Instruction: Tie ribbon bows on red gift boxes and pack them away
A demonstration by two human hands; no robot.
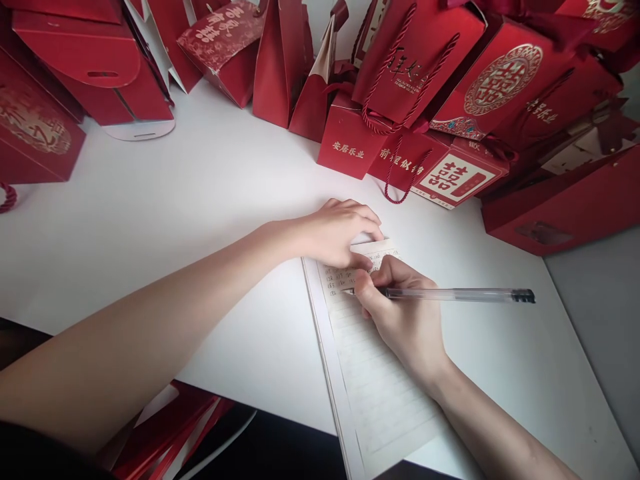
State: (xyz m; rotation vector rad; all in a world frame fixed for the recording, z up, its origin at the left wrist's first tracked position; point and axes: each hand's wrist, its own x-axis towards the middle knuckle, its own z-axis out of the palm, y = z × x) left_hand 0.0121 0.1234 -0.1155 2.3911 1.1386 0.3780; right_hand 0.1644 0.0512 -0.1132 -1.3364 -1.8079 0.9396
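Note:
A lined notebook [380, 387] lies at a slant on the white table, its lower end reaching past the table's front edge. Rows of handwritten numbers fill the top lines of its page; the lines below are blank. My right hand [400, 307] grips a clear pen with a black end cap [465, 295], and the tip meets the page at the last written row. Across the notebook's top rests my left hand [343, 230], palm down with its fingers spread and bent, the thumb on the paper. Part of the writing is hidden under both hands.
Red gift boxes [347, 137] and gift bags with rope handles [400, 67] crowd the back of the white table [150, 220]. More red boxes [95, 60] stand at the far left, and a large red bag [560, 200] at right. Red items [195, 413] and a white cable [220, 445] show below the front edge.

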